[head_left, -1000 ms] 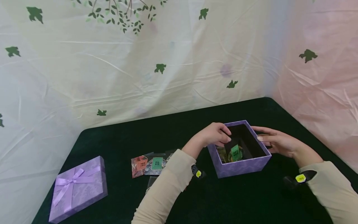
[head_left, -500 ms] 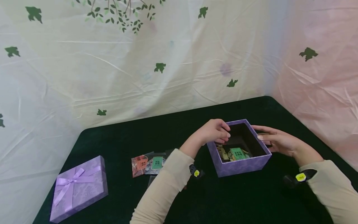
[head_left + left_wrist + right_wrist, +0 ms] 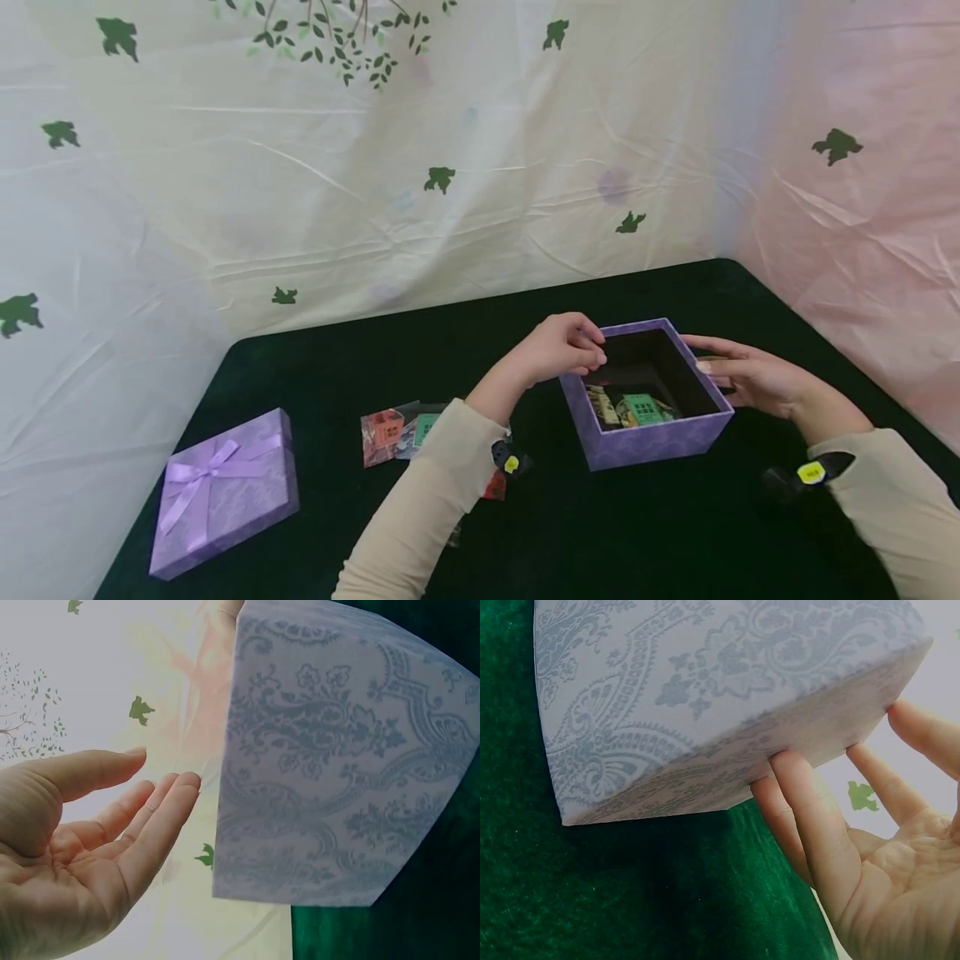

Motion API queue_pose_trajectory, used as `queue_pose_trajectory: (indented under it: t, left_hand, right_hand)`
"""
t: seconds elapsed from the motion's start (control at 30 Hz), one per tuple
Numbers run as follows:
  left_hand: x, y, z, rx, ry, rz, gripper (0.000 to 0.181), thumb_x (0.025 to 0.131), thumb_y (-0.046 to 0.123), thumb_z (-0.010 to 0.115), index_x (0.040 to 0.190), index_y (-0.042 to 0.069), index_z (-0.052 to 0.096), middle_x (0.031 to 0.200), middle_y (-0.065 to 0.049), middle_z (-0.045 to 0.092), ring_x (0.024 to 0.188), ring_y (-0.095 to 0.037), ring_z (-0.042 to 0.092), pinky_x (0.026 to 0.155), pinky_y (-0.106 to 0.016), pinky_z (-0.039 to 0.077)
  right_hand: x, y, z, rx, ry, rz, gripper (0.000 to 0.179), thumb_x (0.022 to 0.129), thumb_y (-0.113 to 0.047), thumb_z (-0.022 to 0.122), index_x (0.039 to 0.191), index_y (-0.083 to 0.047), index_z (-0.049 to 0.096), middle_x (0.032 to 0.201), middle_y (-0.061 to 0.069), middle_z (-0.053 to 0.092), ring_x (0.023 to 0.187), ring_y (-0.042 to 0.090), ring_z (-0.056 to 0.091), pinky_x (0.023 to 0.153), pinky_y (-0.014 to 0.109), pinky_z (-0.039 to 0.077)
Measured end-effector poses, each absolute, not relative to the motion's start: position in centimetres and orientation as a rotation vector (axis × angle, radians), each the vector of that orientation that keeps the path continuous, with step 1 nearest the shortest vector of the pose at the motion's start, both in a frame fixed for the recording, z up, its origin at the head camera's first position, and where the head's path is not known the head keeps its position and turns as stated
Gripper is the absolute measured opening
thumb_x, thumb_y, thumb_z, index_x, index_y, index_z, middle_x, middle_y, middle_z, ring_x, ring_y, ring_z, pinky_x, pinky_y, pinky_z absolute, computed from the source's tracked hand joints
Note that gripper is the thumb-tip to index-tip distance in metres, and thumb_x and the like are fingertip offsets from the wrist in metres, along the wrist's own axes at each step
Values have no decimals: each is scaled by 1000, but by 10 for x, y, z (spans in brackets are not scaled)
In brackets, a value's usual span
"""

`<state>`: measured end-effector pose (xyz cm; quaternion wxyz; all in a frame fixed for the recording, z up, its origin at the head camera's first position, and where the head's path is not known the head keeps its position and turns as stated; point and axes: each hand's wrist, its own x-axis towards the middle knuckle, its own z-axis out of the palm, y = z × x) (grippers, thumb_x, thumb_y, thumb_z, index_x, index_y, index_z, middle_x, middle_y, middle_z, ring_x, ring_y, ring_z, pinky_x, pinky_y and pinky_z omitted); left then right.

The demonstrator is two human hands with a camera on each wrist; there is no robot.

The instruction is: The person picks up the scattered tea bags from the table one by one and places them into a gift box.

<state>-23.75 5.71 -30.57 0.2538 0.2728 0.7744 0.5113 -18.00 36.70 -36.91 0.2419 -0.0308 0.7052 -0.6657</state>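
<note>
A purple patterned gift box (image 3: pixel 660 447) stands uncovered on the dark green table, toward the right. Inside it lie several printed cards, among them one with a green label (image 3: pixel 642 408). My left hand (image 3: pixel 562 346) hovers at the box's left rim with nothing in it. The left wrist view shows that hand (image 3: pixel 97 832) apart from the box wall (image 3: pixel 322 765), its fingers loosely extended. On the other side, my right hand (image 3: pixel 765 383) rests its fingertips against the outer wall. In the right wrist view, the spread fingers (image 3: pixel 817 825) touch that wall (image 3: pixel 705 697).
The purple lid (image 3: pixel 247 492) with its ribbon bow lies at the table's left. Between lid and box are more cards, such as a red one (image 3: pixel 382 435), partly hidden by my left sleeve (image 3: pixel 420 500). A printed curtain (image 3: pixel 495 225) hangs behind the table.
The green-labelled card, tilted up earlier, now lies flatter in the box. My left hand has drawn back up and left from the box opening. The right hand stays at the wall.
</note>
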Motion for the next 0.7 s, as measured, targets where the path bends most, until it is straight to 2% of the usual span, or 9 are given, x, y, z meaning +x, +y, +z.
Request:
queue_pose_trajectory:
  t: [0.27, 0.43, 0.7]
  left_hand:
    - [-239, 38, -309, 774, 2216, 1346, 21, 89, 5, 65, 108, 0, 58, 99, -14, 68, 82, -14, 64, 76, -32, 57]
    - [-240, 24, -315, 732, 2243, 1338, 22, 89, 6, 65, 109, 0, 59, 98, -13, 67, 82, -13, 63, 72, -26, 55]
    - [-243, 2, -319, 708, 2316, 1303, 23, 88, 7, 66, 110, 2, 59, 100, -13, 67, 82, -14, 63, 69, -25, 54]
  right_hand:
    - [-181, 366, -369, -112, 1921, -1810, 35, 102, -18, 40, 125, -43, 48, 119, -14, 64, 107, 11, 62, 88, 40, 50]
    - [-181, 366, -369, -80, 1937, -1801, 34, 102, -19, 41, 125, -43, 47, 118, -14, 64, 107, 10, 62, 88, 39, 50]
    - [-181, 365, -365, -61, 1943, -1789, 34, 102, -19, 41, 124, -44, 47, 117, -14, 65, 106, 10, 62, 88, 39, 50]
